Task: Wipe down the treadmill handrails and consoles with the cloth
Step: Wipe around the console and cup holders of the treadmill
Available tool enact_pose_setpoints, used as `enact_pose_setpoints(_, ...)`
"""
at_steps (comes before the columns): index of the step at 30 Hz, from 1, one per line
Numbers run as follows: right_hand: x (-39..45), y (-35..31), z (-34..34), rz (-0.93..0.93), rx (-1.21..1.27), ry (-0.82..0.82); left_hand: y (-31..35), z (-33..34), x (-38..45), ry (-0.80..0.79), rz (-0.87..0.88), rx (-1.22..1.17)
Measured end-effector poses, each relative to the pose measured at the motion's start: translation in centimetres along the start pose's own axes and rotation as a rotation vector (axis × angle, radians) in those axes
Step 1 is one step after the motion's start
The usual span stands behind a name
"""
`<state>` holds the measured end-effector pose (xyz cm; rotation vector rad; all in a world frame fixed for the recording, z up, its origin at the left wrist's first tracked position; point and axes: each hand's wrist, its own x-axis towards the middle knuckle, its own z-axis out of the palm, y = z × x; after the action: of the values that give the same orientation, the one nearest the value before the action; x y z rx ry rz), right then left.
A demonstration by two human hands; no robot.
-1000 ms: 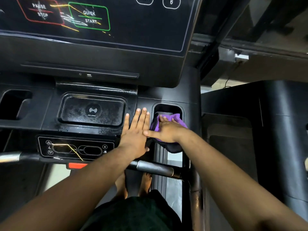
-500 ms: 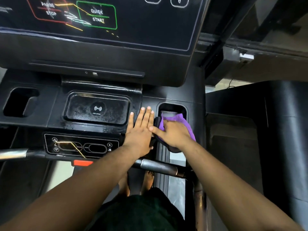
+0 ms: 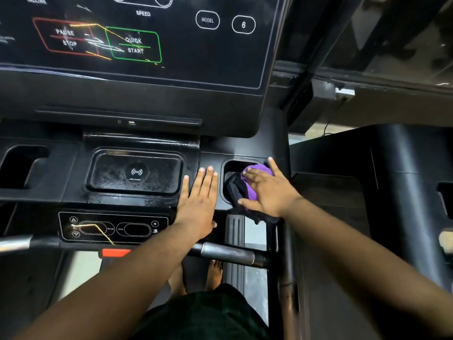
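The purple and black cloth (image 3: pixel 257 169) is bunched in the right cup holder (image 3: pixel 232 163) of the black treadmill console tray (image 3: pixel 245 146). My right hand (image 3: pixel 268 191) presses down on the cloth with fingers spread and fairly straight, its little finger reaching the holder's far rim. Just left of the holder, my left hand (image 3: pixel 199 202) lies flat on the tray with fingers straight and together. A grey-and-black front handrail (image 3: pixel 228 253) runs below both wrists. The big display console (image 3: pixel 176 57) rises behind the tray.
A wireless charging pad (image 3: pixel 136 173) sits left of my left hand, with a small button panel (image 3: pixel 112 227) and a red safety tab (image 3: pixel 115 252) below it. Another cup holder (image 3: pixel 22 165) is at far left. A neighbouring black machine (image 3: pixel 397 182) stands close on the right.
My right hand has slid the cloth farther up into the cup holder and its fingers have spread wider. The left hand has stayed flat on the tray.
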<state>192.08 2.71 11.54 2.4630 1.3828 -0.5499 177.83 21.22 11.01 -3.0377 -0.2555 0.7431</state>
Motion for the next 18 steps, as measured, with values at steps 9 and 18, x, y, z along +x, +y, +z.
enact_pose_setpoints(9, -1.5, -7.9, 0.9, 0.474, 0.987, 0.57, -0.1, 0.0, 0.0, -0.012, 0.002, -0.014)
enact_pose_setpoints(18, 2.1, -4.6, 1.6, 0.356, 0.334, 0.344, 0.0, -0.1, -0.1, -0.006, -0.009, 0.009)
